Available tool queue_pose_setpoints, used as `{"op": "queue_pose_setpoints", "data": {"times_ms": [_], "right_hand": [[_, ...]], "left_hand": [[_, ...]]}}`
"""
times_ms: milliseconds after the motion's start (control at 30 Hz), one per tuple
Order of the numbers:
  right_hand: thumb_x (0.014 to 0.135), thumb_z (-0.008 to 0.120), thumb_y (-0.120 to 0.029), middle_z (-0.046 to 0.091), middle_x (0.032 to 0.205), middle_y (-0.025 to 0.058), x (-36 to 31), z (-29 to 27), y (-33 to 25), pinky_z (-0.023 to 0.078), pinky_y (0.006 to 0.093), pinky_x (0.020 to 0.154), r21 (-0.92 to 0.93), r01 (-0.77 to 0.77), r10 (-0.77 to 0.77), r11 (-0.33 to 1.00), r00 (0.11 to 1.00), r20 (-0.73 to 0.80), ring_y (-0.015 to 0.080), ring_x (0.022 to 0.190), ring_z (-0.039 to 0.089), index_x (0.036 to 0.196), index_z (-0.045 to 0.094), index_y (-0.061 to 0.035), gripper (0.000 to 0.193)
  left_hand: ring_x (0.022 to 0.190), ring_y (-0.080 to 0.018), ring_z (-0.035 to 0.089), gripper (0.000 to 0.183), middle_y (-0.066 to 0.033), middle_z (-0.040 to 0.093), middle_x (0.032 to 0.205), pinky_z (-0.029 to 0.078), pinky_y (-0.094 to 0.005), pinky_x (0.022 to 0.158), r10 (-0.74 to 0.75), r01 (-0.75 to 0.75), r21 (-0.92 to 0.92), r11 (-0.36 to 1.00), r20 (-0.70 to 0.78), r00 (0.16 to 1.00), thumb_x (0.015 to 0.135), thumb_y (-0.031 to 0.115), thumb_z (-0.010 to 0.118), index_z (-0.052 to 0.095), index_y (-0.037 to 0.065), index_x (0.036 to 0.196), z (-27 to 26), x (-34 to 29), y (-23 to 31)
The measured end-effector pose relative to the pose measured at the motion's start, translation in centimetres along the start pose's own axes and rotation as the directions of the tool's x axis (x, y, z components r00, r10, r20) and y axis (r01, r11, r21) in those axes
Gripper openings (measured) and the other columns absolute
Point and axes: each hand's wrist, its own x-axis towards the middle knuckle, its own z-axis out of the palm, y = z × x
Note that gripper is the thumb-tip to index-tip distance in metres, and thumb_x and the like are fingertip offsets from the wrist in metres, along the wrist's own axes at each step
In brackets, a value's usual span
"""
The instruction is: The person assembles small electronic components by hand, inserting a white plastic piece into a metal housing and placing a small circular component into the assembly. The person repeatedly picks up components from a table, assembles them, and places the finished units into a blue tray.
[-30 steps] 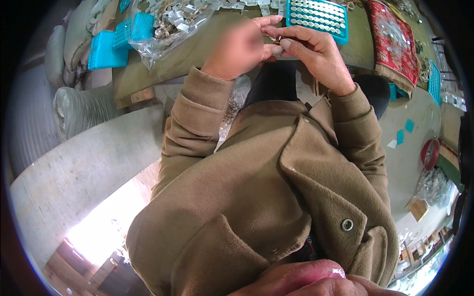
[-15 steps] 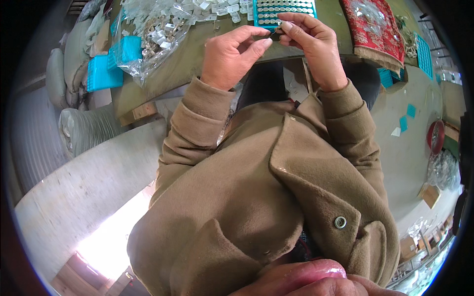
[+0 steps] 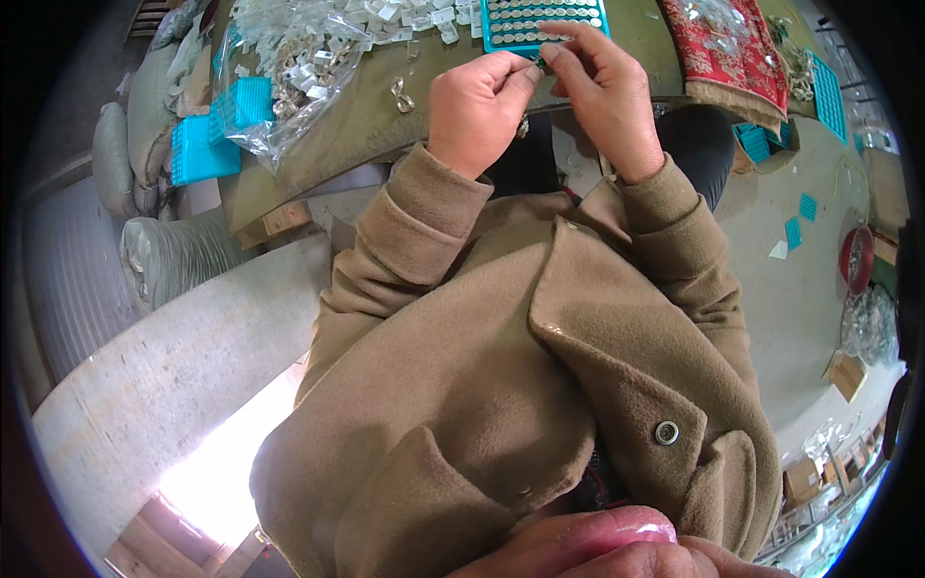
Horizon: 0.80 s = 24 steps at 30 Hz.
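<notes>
My left hand [image 3: 479, 114] is closed in a pinch, thumb against fingers, close to the table's front edge. Facing it, my right hand [image 3: 609, 96] also pinches with thumb and forefinger. Their fingertips nearly meet over a tiny dark piece that is too small to name. A small shiny bit [image 3: 523, 126] shows just below my left fingers; I cannot tell whether it is held. Just beyond the hands lies a teal tray [image 3: 488, 42] with rows of small round, pale metallic pieces. To the left of my left hand, a small shiny metal piece [image 3: 402, 94] rests on the table.
Clear plastic pieces [image 3: 385, 14] are heaped at the far left, beside an open plastic bag [image 3: 318, 72] of small parts. Teal trays [image 3: 204, 149] stack at the table's left edge. A red patterned cloth [image 3: 732, 58] covers the right part. Stuffed sacks [image 3: 145, 116] stand far left.
My left hand has shifted right and slightly down, closer to my right hand. The shiny metal piece on the table now shows where that hand was. The view has shifted slightly.
</notes>
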Motion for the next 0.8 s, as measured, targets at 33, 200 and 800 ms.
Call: {"op": "queue_pose_setpoints", "data": {"times_ms": [33, 200, 800], "right_hand": [[0.095, 0.059, -0.017, 0.060, 0.081, 0.0005, 0.11, -0.05, 0.06, 0.045, 0.0186, 0.059, 0.130, -0.025, 0.028, 0.991, 0.999, -0.027, 0.0050, 0.066, 0.054, 0.107, 0.064, 0.0001, 0.021], [0.093, 0.062, -0.017, 0.057, 0.078, -0.0021, 0.29, -0.93, 0.27, 0.040, 0.0175, 0.054, 0.329, -0.222, 0.185, 0.918, 0.973, 0.140, 0.0036, 0.061, 0.049, 0.093, 0.063, -0.0029, 0.014], [0.094, 0.057, -0.006, 0.065, 0.095, 0.0069, 0.33, -0.97, -0.04, 0.058, 0.0196, 0.061, 0.731, -0.356, 0.266, 0.582, 0.933, 0.243, 0.0124, 0.080, 0.068, 0.097, 0.056, -0.0040, 0.004]], "left_hand": [[0.044, -0.0027, 0.046, 0.016, 0.0023, 0.058, 0.059, 0.035, -0.0206, 0.041, -0.087, 0.091, -0.164, 0.982, 0.033, 0.996, 0.091, 0.013, 0.062, 0.068, 0.000, 0.087, -0.04, 0.00, 0.00], [0.045, -0.0010, 0.043, 0.013, 0.0038, 0.055, 0.060, 0.034, -0.0182, 0.041, -0.311, 0.326, -0.494, 0.806, 0.116, 0.943, 0.092, 0.011, 0.060, 0.067, 0.001, 0.088, -0.54, 0.11, 0.50], [0.063, -0.0098, 0.059, 0.007, -0.0069, 0.065, 0.071, 0.047, -0.0252, 0.057, 0.136, -0.136, 0.079, 0.988, -0.006, 0.991, 0.086, 0.004, 0.063, 0.069, 0.002, 0.089, -0.16, -0.22, -0.10]]}}
